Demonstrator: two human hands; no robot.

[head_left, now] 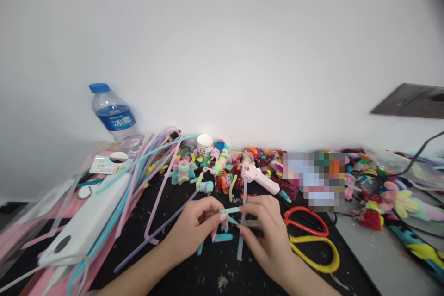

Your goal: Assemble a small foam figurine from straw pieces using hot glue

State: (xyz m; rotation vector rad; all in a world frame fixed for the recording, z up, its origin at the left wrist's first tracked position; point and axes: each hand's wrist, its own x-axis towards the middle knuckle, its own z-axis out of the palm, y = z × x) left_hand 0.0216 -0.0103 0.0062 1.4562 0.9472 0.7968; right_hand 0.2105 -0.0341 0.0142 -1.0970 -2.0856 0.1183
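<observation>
My left hand (199, 224) is closed, its thumb and finger pinching one end of a short light-blue pipe cleaner (229, 210). My right hand (265, 229) pinches the other side of this folded piece. Below the fingers, a cut blue pipe cleaner piece (223, 237) lies on the black mat (201, 277). A pink glue gun (262, 179) lies beyond my right hand, with a translucent glue stick (240, 246) reaching down between the hands. Beside my right wrist are scissors with a red and a yellow handle (335, 259), their blades partly hidden by that hand.
Long pastel pipe cleaners (133, 194) and a white power bank-like device (83, 222) lie at the left. Behind them leans a water bottle (116, 118). Several small fuzzy figures (183, 171) line the wall, near a white cap (205, 143). A black cable (421, 152) runs at the right.
</observation>
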